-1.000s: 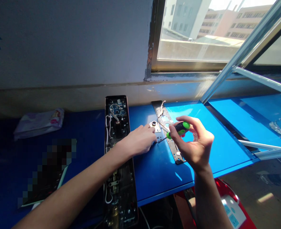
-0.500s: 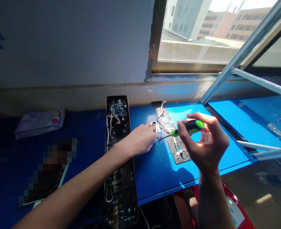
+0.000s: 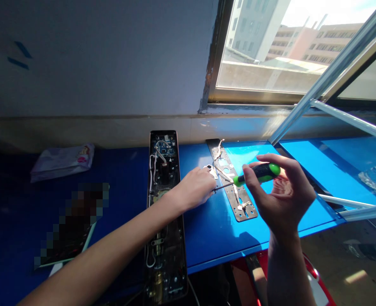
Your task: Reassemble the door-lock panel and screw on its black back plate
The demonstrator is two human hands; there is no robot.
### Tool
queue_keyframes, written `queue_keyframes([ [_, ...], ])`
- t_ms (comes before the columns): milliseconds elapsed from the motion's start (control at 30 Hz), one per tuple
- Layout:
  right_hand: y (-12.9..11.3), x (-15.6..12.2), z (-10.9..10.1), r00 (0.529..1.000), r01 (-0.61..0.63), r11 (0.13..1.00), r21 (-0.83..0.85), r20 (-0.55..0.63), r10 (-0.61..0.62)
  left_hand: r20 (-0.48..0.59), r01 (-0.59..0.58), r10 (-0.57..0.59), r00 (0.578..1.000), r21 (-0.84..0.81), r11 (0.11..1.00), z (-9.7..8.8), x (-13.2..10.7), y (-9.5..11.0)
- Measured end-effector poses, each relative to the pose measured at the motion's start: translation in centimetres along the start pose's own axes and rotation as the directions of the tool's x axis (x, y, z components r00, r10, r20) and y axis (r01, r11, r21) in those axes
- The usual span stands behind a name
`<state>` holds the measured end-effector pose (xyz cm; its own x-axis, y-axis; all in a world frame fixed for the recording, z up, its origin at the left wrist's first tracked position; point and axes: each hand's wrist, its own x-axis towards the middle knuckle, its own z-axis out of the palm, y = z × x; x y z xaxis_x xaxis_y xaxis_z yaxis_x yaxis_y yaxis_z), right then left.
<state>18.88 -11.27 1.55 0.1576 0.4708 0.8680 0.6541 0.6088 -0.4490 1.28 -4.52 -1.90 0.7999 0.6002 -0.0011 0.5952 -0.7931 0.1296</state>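
My right hand grips a screwdriver with a green and black handle, its thin shaft pointing left toward my left hand. My left hand rests curled on the blue table, its fingers pressed on a small silver bracket. Just right of the bracket lies a long metal plate with holes and thin wires on it. To the left of my left hand lies a long opened lock housing, showing a circuit board and white wires inside.
A blue table runs under a window with an open metal frame slanting over its right part. A white packet lies at the back left. A red device sits below the front edge.
My right hand has drawn the screwdriver up and to the right, and its tip now points at the spot by my left fingers. The view has shifted slightly. My left hand stays on the bracket.
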Motion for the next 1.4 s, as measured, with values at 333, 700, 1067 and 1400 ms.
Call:
queue_keyframes([
  [333,-0.2,-0.1,-0.2,1.0,-0.018,0.999,-0.039,0.0,0.018,-0.016,-0.028,0.028,0.999,-0.03,0.999,-0.1,0.0,0.4],
  [700,-2.4,1.1,-0.4,0.999,-0.048,0.996,0.081,-0.013,0.049,-0.135,0.007,-0.015,0.991,-0.065,0.998,-1.7,-4.0,0.6],
  [1067,-5.2,1.5,1.6,0.999,-0.038,0.97,0.242,-0.01,0.041,-0.404,-0.001,-0.148,0.903,-0.346,0.938,-1.2,-9.8,0.1],
  [1400,-6.8,1.4,3.9,0.993,0.03,0.96,0.279,0.103,-0.061,-0.365,0.052,-0.135,0.921,-0.227,0.973,-0.4,-12.8,-0.9],
])
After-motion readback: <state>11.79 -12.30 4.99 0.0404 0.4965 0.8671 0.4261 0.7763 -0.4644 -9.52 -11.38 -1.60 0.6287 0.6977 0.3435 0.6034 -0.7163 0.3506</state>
